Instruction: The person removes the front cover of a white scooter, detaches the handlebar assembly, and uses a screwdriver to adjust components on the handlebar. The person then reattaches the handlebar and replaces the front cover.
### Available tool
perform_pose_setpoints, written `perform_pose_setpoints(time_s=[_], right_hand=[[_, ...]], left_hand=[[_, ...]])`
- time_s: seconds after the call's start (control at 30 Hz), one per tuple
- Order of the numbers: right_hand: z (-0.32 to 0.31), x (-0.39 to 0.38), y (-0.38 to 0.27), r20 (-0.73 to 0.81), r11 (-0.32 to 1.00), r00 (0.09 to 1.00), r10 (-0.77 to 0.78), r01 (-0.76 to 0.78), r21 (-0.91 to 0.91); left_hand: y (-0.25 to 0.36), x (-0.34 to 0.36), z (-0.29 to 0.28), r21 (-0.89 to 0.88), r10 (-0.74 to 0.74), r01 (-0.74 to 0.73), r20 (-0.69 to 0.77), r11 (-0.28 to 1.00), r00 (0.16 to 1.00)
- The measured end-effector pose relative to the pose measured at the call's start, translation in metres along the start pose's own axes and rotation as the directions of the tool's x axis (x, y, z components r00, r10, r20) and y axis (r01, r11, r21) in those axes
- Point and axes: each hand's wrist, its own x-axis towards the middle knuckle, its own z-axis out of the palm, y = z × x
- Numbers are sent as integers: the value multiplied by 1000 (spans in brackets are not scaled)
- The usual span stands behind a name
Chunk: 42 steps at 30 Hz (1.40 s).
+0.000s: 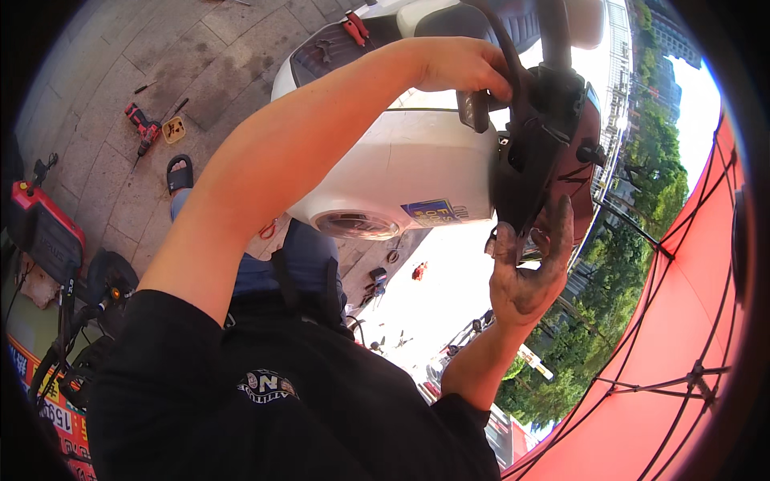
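Observation:
A white scooter [401,160] stands in front of me, its round headlight [357,224] low on the front panel. At its handlebar sits a dark plastic cover [525,172] with cables and a bracket near its top. My left hand [465,68] reaches across to the upper end, its fingers curled beside a dark lever; the lever hides the fingertips and what they grip. A dark block-shaped part [473,111] hangs just under that hand. Blackened with grease, my right hand [529,276] holds the cover's lower end between the thumb and the raised fingers.
Red-handled pliers [355,29] rest on the scooter's dark footboard. A red cordless drill [144,128] and a small tray of little parts [174,130] lie on the paving. A red-and-black vehicle [48,228] stands at left. A red canopy [682,321] with dark poles borders the right.

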Motion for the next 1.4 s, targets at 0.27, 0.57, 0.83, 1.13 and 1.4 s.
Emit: perform_pose_setpoints(time_s=[0.27,0.57,0.83,1.13,1.4], right_hand=[[58,25,0,-120,862,946,-299,214,-460],[49,31,-14,118,448,835,-537,401,-799],[57,51,-44,556,51,820,-135,566,-823],[57,57,-37,559,151,829,-6,553,-819],[52,50,-41,573,202,819,-28,566,-799]], left_hand=[[-26,47,-15,-98,116,-125,-86,987,989],[-45,33,-8,-130,235,-245,-88,961,968],[-49,35,-13,-268,285,-231,184,935,941],[-58,56,-13,-485,361,-179,312,856,879],[-53,28,-11,-263,352,-310,129,914,927]])
